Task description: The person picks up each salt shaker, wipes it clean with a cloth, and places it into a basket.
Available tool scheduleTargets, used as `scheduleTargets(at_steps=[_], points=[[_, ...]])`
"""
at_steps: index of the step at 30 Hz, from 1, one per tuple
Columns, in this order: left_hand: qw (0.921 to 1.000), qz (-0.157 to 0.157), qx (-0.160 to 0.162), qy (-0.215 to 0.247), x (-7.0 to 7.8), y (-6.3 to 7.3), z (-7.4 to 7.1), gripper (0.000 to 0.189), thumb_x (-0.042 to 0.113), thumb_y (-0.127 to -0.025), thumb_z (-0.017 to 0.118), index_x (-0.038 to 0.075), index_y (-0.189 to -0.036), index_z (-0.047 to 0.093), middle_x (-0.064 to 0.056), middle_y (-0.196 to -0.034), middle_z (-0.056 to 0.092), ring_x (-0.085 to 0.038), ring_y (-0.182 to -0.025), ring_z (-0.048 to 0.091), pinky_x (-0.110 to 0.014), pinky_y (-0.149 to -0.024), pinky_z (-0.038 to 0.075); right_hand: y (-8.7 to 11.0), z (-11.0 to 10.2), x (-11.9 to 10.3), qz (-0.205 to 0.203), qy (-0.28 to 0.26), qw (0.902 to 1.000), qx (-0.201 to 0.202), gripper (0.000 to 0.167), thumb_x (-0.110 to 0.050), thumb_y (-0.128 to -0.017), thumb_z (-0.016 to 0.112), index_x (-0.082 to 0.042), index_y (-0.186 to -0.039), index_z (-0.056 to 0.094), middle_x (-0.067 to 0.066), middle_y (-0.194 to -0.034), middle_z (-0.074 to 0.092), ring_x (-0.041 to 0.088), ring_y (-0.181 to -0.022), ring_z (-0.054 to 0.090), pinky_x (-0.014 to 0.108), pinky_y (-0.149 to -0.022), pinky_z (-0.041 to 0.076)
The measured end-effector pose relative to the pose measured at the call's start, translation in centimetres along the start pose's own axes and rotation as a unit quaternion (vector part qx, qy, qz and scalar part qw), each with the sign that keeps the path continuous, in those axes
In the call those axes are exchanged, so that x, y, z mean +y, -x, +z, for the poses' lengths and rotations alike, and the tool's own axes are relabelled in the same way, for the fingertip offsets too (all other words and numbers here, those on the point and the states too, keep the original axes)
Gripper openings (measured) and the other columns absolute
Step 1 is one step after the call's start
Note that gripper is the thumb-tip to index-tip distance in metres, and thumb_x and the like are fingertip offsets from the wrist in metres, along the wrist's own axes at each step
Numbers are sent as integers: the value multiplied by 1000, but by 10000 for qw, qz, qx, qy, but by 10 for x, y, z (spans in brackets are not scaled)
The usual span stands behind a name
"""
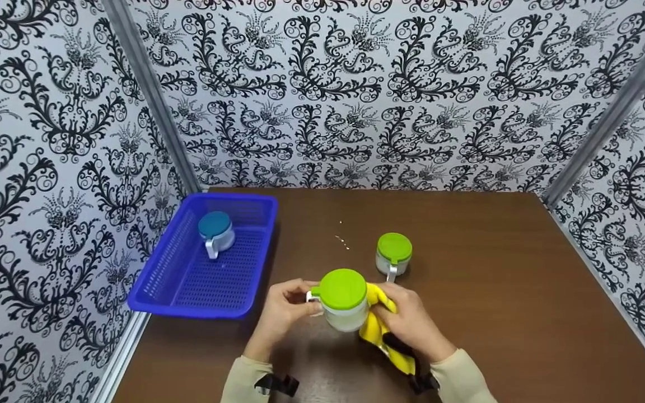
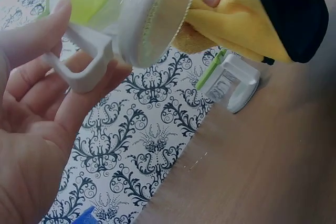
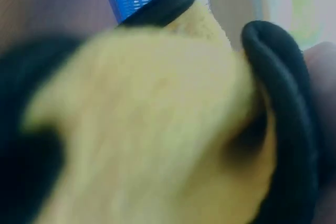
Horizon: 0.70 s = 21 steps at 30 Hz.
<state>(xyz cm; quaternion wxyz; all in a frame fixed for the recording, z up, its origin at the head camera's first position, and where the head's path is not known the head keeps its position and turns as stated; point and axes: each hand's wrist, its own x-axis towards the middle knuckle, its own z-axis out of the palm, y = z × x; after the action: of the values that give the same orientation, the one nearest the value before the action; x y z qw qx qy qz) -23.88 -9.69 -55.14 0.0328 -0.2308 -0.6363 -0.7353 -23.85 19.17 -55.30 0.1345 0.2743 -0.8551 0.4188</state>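
A clear jar with a green lid and white handle [image 1: 344,296] is raised above the table in front of me. My left hand [image 1: 286,310] grips it by the handle, thumb on top and fingers under, as the left wrist view shows. My right hand [image 1: 409,319] holds a yellow cloth with black edging [image 1: 378,330] against the jar's right side. In the right wrist view the cloth [image 3: 152,119] fills most of the picture and hides most of the fingers. Just behind, a second green-lidded jar [image 1: 394,252] stands on the table, its handle toward me.
A blue-purple plastic basket [image 1: 202,310] sits at the left of the brown table [image 1: 485,268]. Inside it stands a teal-lidded jar [image 1: 216,229]. Small pale specks [image 1: 344,242] lie on the table beyond the hands. Patterned walls [image 1: 356,112] enclose the back and sides.
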Motion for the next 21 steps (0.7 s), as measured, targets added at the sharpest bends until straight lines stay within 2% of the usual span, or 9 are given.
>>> scheduleTargets(at_steps=[4, 10, 14, 17, 21], points=[[9994, -173, 232, 185, 0, 1, 3, 22, -5, -78, 81, -11, -88, 62, -20, -107, 72, -25, -86, 70, -30, -66, 58, 1, 1, -3, 163, -1, 9997, 174, 38, -5, -82, 78, -24, -115, 72, -15, -106, 67, 8, -88, 63, 31, -76, 54], [9977, -286, 617, 17, 4, -1, 7, 22, 0, -78, 84, -8, -87, 66, -19, -107, 72, -26, -89, 70, -29, -68, 58, 3, -1, -9, 456, 63, 9982, 382, 36, -8, -81, 81, -26, -112, 72, -17, -99, 65, 8, -81, 61, 28, -70, 52], [9931, -341, 1080, -304, 7, -2, 12, 21, -1, -76, 84, -6, -83, 65, -18, -108, 72, -23, -86, 70, -27, -65, 57, 3, -2, -15, 501, -30, 9977, 467, 36, -10, -82, 81, -27, -112, 72, -17, -99, 65, 8, -80, 61, 28, -69, 52], [9867, -460, 1392, -703, 9, -2, 17, 20, -1, -76, 85, -3, -82, 66, -17, -110, 72, -23, -87, 71, -28, -68, 58, 4, -2, -19, 391, -56, 9979, 515, 36, -10, -81, 82, -26, -113, 73, -17, -101, 66, 8, -82, 61, 29, -70, 53], [9809, -479, 1494, -1150, 12, -1, 23, 19, -3, -76, 84, -2, -82, 66, -19, -115, 70, -28, -97, 70, -35, -79, 59, 6, -1, -23, 273, -7, 9979, 590, 35, -11, -82, 83, -26, -112, 73, -17, -102, 65, 7, -84, 62, 29, -71, 54]])
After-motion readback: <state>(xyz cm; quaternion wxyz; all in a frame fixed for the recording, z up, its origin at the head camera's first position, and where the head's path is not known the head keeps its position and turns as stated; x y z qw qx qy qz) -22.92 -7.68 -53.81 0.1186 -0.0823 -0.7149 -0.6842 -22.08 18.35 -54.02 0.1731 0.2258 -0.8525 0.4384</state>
